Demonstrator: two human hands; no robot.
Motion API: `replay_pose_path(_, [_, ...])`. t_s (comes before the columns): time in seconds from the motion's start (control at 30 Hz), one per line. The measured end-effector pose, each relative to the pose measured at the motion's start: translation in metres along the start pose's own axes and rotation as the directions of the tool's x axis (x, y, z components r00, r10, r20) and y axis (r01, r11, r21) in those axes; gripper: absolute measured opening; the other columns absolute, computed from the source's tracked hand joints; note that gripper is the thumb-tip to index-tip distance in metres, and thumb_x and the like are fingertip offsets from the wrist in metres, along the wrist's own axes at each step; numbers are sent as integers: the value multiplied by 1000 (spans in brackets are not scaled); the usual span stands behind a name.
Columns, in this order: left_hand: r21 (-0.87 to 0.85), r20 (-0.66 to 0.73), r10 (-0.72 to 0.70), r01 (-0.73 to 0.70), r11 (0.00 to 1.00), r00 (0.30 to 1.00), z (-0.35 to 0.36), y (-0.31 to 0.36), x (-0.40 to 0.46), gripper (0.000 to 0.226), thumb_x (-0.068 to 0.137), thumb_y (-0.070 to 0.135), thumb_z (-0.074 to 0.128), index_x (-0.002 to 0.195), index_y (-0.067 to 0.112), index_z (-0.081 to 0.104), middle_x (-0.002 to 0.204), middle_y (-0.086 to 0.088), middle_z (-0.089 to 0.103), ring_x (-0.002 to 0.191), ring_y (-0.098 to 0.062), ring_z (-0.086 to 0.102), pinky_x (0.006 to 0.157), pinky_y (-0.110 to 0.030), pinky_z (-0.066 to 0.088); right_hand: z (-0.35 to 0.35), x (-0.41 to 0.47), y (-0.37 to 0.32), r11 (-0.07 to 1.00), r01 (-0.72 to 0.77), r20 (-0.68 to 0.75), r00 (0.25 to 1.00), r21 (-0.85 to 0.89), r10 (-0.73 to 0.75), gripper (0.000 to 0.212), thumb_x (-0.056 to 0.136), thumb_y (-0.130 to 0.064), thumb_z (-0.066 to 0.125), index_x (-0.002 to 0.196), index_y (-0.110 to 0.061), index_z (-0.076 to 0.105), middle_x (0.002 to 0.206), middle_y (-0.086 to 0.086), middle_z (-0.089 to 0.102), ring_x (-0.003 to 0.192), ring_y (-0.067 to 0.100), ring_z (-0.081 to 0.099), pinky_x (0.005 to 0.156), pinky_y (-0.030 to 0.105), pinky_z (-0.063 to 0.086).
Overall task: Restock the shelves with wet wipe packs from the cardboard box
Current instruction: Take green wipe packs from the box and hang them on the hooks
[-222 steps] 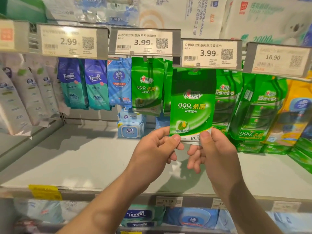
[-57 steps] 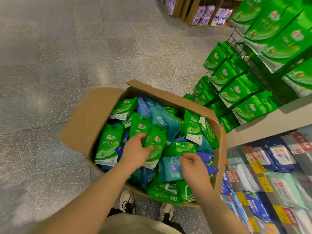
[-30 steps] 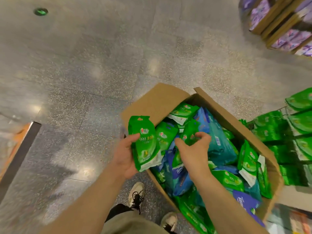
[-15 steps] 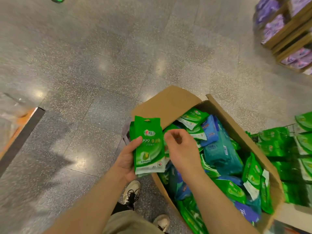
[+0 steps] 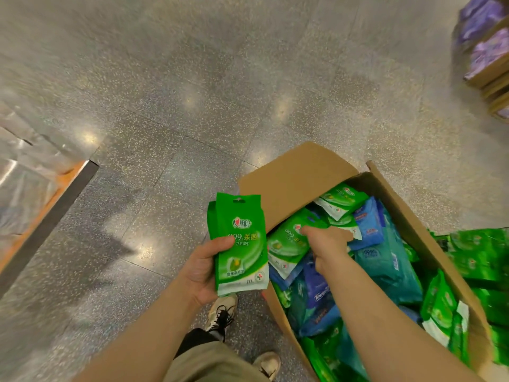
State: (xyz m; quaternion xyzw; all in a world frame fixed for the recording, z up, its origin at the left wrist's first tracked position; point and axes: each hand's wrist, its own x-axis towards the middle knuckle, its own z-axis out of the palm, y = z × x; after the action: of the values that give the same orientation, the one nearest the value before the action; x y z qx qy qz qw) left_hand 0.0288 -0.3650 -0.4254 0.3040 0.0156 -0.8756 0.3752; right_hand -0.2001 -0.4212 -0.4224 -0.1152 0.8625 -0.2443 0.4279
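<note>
Two stacked green wet wipe packs (image 5: pixel 239 244) stand upright in the gripping left hand (image 5: pixel 203 268), just left of the open cardboard box (image 5: pixel 297 172) on the speckled floor (image 5: pixel 192 92), while the right hand (image 5: pixel 325 241) reaches into the box, fingers curled onto another green pack (image 5: pixel 286 244) among blue ones.

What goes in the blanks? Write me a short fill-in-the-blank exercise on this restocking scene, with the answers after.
1. The left hand grips a stack of ____ wet wipe packs.
2. The right hand reaches into the ____ box.
3. The box stands on the speckled ____.
4. Besides green packs, the box holds ____ packs.

Answers: green; cardboard; floor; blue
</note>
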Motion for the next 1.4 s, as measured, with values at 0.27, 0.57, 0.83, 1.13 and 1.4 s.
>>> replay_pose_path(0.27, [88, -7, -4, 5, 996, 1000, 16, 5, 11, 89, 44, 7, 102, 127, -2, 68, 127, -30, 66, 107, -42, 71, 89, -55, 59, -19, -21, 10, 975, 190, 99, 979, -111, -180, 38, 90, -13, 74, 123, -2, 58, 106, 8, 61, 93, 28, 63, 77, 35, 51])
replay_pose_path(0.57, [101, -47, -58, 62, 993, 997, 34, 1, 39, 96, 42, 15, 103, 130, 0, 66, 133, -28, 64, 110, -42, 69, 99, -58, 54, -77, -65, -17, 819, 255, 173, 904, 514, -390, 15, 98, -7, 62, 108, -16, 68, 109, 8, 77, 97, 23, 74, 86, 40, 58])
replay_pose_path(0.83, [47, -10, -53, 54, 997, 999, 38, -6, 47, 108, 50, 16, 101, 145, 2, 53, 139, -28, 60, 116, -42, 66, 102, -60, 51, -92, -63, -45, 870, 418, 122, 880, 262, -460, 5, 98, -21, 66, 102, -21, 69, 100, 8, 77, 97, 31, 74, 93, 55, 58])
replay_pose_path(1.13, [12, 178, -80, 79, 997, 981, 45, -13, 48, 82, 63, 28, 98, 134, 5, 66, 140, -24, 61, 125, -42, 62, 105, -60, 49, -67, -80, -49, 914, 332, 460, 790, 234, -405, 13, 102, -14, 59, 113, -14, 67, 104, 6, 79, 98, 25, 75, 97, 49, 57])
replay_pose_path(1.4, [-20, 320, -53, 63, 998, 946, 38, -21, 53, 67, 76, 27, 89, 135, 5, 66, 137, -22, 64, 126, -38, 62, 108, -55, 48, -50, -71, -41, 695, 708, 438, 668, -125, -601, 7, 94, -37, 71, 100, -39, 68, 99, -5, 72, 86, 10, 66, 79, 29, 56])
